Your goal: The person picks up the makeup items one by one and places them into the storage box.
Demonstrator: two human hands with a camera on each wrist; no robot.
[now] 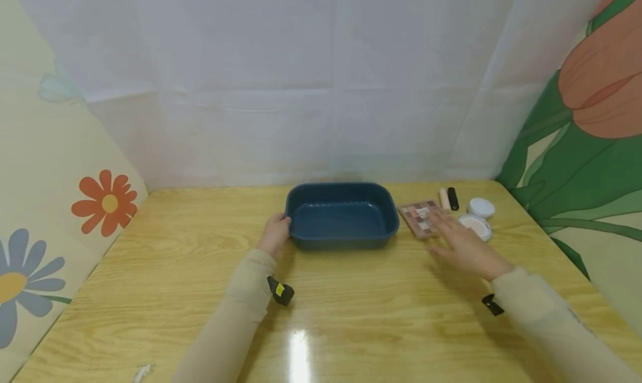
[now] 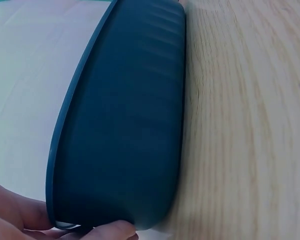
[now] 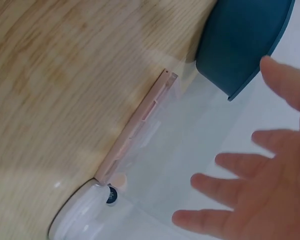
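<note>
A dark blue rectangular plastic basin (image 1: 346, 243) stands on the wooden table. At its left end my left hand (image 1: 274, 235) grips the rim; in the left wrist view the thumb (image 2: 112, 231) presses the outer wall while other fingers lie at the rim. My right hand (image 1: 468, 249) hovers over the table's right side, fingers spread and holding nothing. Just beyond its fingertips lies a flat pinkish eyeshadow palette (image 1: 413, 218) with a clear lid, right of the basin. In the right wrist view the palette (image 3: 132, 130) shows edge-on, apart from the hand.
Behind the palette lie a pale small tube (image 1: 443, 200) and a black one (image 1: 453, 198). Farther right is a round white powder compact (image 1: 481, 207), its pale pan (image 1: 484, 228) partly behind my right hand. A white cloth (image 1: 251, 121) hangs along the table's back edge.
</note>
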